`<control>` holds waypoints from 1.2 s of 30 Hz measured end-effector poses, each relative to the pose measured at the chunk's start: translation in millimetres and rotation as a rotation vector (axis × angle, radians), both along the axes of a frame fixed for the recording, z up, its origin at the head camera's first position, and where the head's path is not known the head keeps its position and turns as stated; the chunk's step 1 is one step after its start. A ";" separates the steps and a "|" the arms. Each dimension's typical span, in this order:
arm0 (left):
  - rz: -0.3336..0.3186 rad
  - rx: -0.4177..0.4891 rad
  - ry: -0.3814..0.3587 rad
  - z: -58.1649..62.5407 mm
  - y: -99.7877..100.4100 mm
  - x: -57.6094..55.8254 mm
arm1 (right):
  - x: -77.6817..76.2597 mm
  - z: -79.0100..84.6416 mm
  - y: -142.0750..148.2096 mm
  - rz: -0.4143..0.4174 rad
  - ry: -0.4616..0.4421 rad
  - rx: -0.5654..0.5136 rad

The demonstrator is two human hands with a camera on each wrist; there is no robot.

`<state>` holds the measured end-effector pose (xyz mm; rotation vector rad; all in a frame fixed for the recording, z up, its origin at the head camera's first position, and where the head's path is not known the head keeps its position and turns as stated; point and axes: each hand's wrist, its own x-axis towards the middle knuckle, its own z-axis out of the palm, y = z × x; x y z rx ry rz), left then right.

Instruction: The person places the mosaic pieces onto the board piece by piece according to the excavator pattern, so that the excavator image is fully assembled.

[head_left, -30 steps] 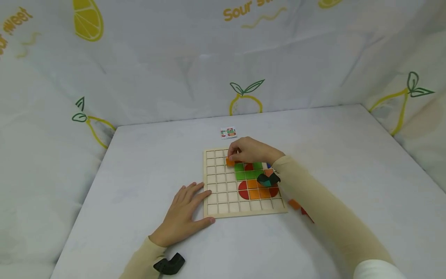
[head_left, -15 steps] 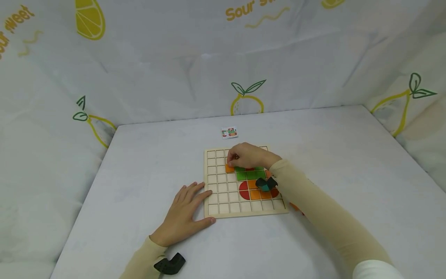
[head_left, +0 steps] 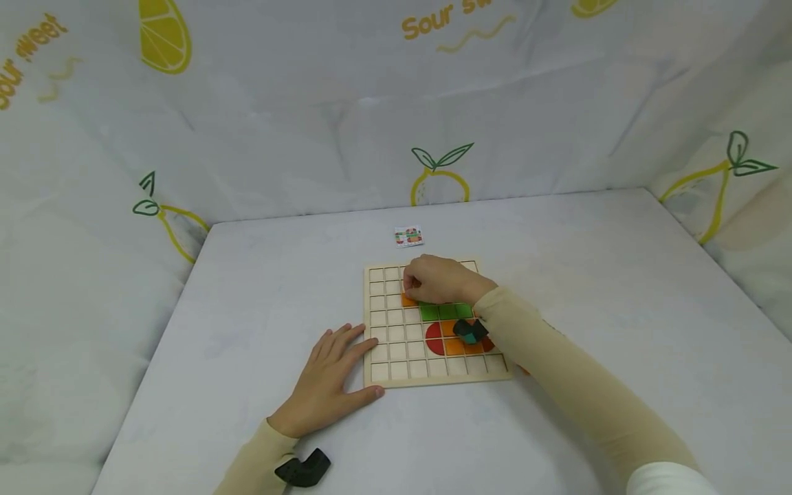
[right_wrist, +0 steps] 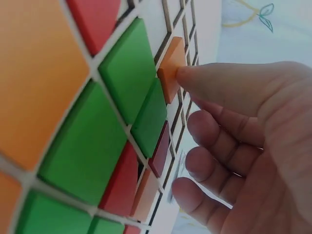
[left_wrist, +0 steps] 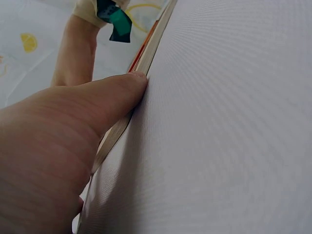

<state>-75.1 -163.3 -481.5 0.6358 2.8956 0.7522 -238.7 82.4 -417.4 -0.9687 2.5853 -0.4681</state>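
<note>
A wooden grid board [head_left: 396, 352] lies on the table, partly filled with coloured tiles. My right hand [head_left: 442, 278] pinches an orange square tile [right_wrist: 170, 68] at the left end of the green tiles [right_wrist: 90, 141]. In the right wrist view, the thumb presses the tile's face, and it sits slightly tilted at a cell. My left hand [head_left: 328, 385] rests spread on the table, its fingertips and thumb touching the board's left edge and near-left corner. Red rounded tiles [head_left: 435, 338] and orange tiles lie in the lower right cells. My right hand hides part of the upper rows.
A small printed picture card [head_left: 409, 236] lies behind the board. Beyond the board's right edge, a bit of an orange piece [head_left: 525, 370] shows beside the right sleeve [head_left: 575, 371]. A white curtain [head_left: 278, 137] with lemon prints hangs round the table.
My right hand has moved slightly towards the near side, bringing the orange tile down level with the upper green tiles. The left hand stays against the board.
</note>
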 end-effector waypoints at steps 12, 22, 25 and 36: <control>-0.008 0.017 0.036 -2.8 -0.3 0.4 | 12.8 0.3 2.6 0.070 0.032 -0.060; -0.005 0.008 0.008 -1.6 0.7 -0.1 | 18.4 -4.7 0.5 0.013 0.027 -0.025; -0.006 0.009 0.006 -1.5 0.7 0.1 | 18.8 -4.3 -0.4 0.008 0.009 -0.032; 0.000 0.010 0.037 -2.7 1.7 0.8 | 24.1 23.0 22.9 -0.073 -0.109 -0.179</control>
